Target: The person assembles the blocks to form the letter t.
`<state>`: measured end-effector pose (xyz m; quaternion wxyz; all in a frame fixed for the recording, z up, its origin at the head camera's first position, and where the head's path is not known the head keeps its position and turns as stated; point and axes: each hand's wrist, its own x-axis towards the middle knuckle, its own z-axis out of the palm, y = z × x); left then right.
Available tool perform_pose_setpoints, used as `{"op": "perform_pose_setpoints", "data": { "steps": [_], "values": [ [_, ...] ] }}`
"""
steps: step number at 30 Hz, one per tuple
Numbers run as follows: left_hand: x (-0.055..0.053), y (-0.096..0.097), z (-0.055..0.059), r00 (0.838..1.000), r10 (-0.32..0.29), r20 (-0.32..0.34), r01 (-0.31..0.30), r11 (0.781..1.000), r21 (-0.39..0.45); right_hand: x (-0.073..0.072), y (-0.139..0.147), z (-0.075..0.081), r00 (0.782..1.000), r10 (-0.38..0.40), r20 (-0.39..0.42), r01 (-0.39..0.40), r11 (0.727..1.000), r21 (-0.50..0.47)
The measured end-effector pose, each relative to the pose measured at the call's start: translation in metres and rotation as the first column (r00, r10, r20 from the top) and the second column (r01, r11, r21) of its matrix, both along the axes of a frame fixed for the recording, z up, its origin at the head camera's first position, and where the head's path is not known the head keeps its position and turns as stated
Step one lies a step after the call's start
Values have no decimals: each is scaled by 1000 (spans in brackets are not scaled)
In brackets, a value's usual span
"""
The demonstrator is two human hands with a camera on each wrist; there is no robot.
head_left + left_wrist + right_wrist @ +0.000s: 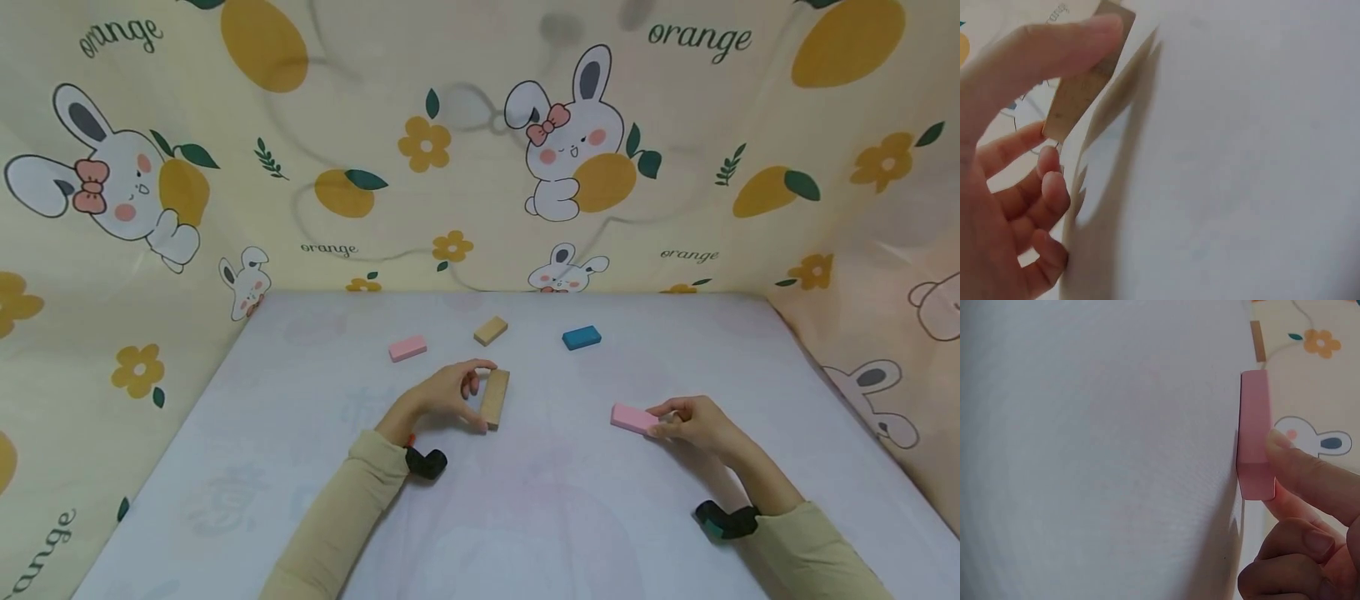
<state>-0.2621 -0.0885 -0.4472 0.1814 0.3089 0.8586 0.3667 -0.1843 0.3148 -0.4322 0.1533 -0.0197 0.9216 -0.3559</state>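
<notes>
Between thumb and forefinger my left hand (450, 393) holds a plain wooden block (495, 400) by its two ends. In the left wrist view the thumb presses one end of that wooden block (1079, 94), and the other fingers are curled beside it; a shadow falls on the table below. Farther right, my right hand (693, 425) pinches the near end of a pink block (632, 418). The right wrist view has the same pink block (1255, 431) with the thumb on its face and a finger partly hidden behind it.
Toward the back of the white table (555, 517) lie another pink block (408, 348), a second wooden block (491, 331) and a blue block (581, 337), spaced apart. A cloth printed with rabbits and oranges (480, 167) rises behind the table and along its sides.
</notes>
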Motion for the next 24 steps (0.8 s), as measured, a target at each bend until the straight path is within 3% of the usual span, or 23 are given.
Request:
{"op": "perform_pose_setpoints", "data": {
  "steps": [9,15,24],
  "values": [
    [14,11,2,994,107,16,-108,991,82,0,-1,0,1000,3,-3,-3,1000,-9],
    [23,18,1,982,186,37,-189,976,111,1,-1,1,1000,10,-6,-10,1000,-19],
    [30,24,0,977,211,28,-213,967,140,1,0,2,1000,8,-1,-8,1000,-22]
  ]
}}
